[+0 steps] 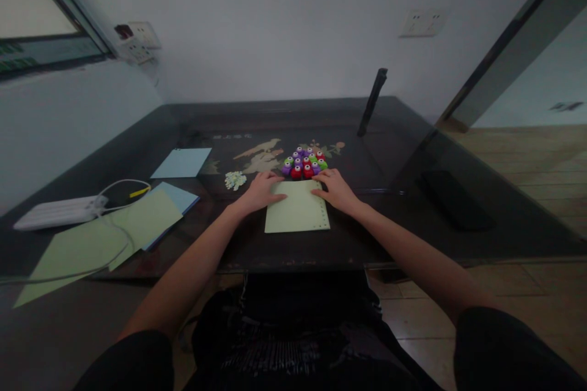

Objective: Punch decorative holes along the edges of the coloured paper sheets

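Green paper [296, 215] lies partly under both hands [260, 192], thumbs spread from fingers [326, 175], its far corners hidden.

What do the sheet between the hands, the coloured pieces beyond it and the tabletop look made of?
Sheet: matte paper, judging by its thin, flat, shineless face.
Coloured pieces: probably smooth plastic, given their bright, even colours and rounded forms.
Tabletop: dark and glossy with faint reflections; perhaps glass or lacquer, hard to settle.
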A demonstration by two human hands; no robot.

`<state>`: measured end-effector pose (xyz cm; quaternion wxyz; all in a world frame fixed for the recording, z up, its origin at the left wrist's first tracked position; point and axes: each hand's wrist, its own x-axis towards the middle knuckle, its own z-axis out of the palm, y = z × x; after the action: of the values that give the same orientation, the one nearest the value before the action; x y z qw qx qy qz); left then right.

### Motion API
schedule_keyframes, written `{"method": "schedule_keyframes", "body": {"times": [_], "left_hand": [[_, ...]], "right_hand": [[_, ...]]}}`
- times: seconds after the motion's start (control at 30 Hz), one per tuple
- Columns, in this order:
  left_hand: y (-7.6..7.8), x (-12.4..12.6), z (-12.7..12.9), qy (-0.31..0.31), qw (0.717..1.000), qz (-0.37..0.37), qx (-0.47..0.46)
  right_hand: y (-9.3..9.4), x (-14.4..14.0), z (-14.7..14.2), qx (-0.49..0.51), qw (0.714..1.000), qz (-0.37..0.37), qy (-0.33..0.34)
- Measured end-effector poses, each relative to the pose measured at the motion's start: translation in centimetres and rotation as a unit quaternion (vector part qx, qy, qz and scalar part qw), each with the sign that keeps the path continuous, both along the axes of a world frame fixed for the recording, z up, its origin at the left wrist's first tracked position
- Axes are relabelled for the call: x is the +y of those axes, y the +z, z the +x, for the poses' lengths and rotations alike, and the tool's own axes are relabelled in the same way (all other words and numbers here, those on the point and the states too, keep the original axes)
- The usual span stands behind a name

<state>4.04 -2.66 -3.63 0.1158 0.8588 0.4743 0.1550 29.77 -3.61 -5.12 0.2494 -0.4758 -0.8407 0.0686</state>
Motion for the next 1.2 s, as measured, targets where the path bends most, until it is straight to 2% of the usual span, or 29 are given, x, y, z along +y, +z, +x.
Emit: {"method": "schedule_keyframes", "body": {"times": [0.37, 0.63, 0.83, 1.1, 1.17, 1.2], "left_hand": [[0.3, -0.1, 0.1, -0.004, 1.000, 0.008, 0.003], [0.8, -0.5, 0.2, -0.023, 0.999, 0.013, -0.026], [1.2, -0.5, 0.3, -0.009, 0.998, 0.030, -0.050], [1.5, 0.0, -0.1, 0.061, 0.983, -0.024, -0.171], [1.6, 0.1, -0.1, 0.081, 0.964, -0.072, -0.241], [1.6, 0.2, -0.2, 0.097, 0.946, -0.100, -0.292]], "right_hand": [[0.3, -0.2, 0.0, 0.008, 1.000, -0.009, -0.006], [0.4, -0.2, -0.1, 0.032, 0.999, -0.011, -0.023], [0.1, 0.0, 0.1, 0.038, 0.999, -0.008, -0.022], [0.2, 0.5, 0.6, 0.127, 0.991, -0.028, -0.026], [0.7, 0.5, 0.6, 0.188, 0.981, -0.044, -0.027], [0.9, 0.4, 0.6, 0.224, 0.972, -0.057, -0.028]]}}
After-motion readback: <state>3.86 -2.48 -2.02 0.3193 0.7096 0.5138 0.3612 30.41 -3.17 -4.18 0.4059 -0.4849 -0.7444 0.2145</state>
